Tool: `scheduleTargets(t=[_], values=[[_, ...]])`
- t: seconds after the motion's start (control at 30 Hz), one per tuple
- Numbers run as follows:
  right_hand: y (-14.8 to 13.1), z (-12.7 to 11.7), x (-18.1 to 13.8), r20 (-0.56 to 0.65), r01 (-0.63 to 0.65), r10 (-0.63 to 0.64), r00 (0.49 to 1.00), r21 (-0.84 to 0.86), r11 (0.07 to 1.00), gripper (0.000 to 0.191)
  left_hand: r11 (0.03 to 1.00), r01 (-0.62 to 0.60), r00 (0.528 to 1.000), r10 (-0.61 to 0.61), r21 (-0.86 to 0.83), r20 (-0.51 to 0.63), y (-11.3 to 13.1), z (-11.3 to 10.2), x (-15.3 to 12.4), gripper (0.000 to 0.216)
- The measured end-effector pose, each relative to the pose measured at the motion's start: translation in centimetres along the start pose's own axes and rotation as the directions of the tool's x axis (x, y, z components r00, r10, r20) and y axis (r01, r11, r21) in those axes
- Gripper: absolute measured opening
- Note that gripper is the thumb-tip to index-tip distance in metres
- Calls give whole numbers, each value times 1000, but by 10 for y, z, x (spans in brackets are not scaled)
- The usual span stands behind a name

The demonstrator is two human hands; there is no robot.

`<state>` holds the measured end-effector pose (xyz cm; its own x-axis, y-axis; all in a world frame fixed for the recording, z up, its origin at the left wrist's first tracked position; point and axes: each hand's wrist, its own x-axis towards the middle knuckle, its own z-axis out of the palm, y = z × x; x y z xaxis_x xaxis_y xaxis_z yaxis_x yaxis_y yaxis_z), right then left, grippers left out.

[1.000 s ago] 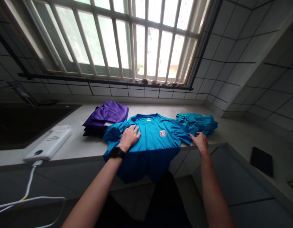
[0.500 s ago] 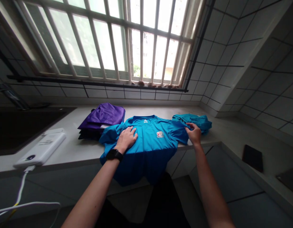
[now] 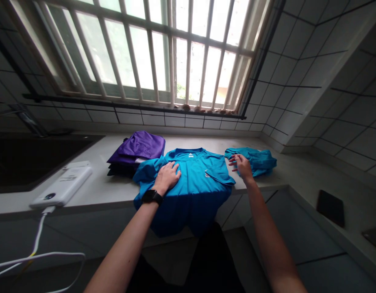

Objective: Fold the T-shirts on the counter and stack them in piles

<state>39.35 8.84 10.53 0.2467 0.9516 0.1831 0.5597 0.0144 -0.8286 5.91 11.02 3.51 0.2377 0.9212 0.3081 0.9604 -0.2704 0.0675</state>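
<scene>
Blue shirt [image 3: 188,179] lies smooth, lightly creased, sleeve [image 3: 221,176] folded inward, left hand [image 3: 167,177] flat atop, right hand [image 3: 242,166] empty, fingers [image 3: 235,156] parted.

1 barred window [image 3: 140,61] fills the top centre — bright daylight behind it. Tiled walls [image 3: 297,71] with dark joints rise at upper right; a pale counter [image 3: 111,189] crosses mid-frame, a dark sink [image 3: 35,162] far left — dim floor [image 3: 175,260] bottom centre.
</scene>
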Motion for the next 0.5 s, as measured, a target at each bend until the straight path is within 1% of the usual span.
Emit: scheduleTargets(t=[0.07, 0.13, 0.17, 0.2, 0.27, 0.33, 0.4, 0.5], values=[[10, 5, 2, 75, 132, -120, 990, -170, 977, 40, 1000, 4, 1000, -4, -2, 3, 0, 0, 0, 50], [20, 14, 1, 221, 291, -225, 949, -337, 895, 42, 1000, 8, 1000, -8, -3, 7, 0, 0, 0, 50], [25, 21, 0, 302, 349, -235, 924, -411, 842, 46, 1000, 9, 1000, -9, -5, 7, 0, 0, 0, 50], [28, 28, -2, 370, 382, -212, 905, -482, 789, 50, 1000, 9, 1000, -9, -7, 6, 0, 0, 1, 49], [33, 41, -7, 442, 399, -124, 888, -610, 685, 58, 1000, 9, 1000, -9, -12, -2, 0, 1, 1, 49], [35, 51, -12, 451, 390, -58, 891, -693, 607, 60, 1000, 8, 1000, -8, -16, -10, 0, 1, 0, 49], [34, 55, -14, 430, 367, -26, 902, -734, 572, 62, 1000, 6, 1000, -6, -19, -9, 0, 1, 1, 50], [25, 52, -9, 404, 323, 25, 914, -765, 557, 63, 1000, 11, 1000, -10, -27, 16, 0, 0, 1, 51]])
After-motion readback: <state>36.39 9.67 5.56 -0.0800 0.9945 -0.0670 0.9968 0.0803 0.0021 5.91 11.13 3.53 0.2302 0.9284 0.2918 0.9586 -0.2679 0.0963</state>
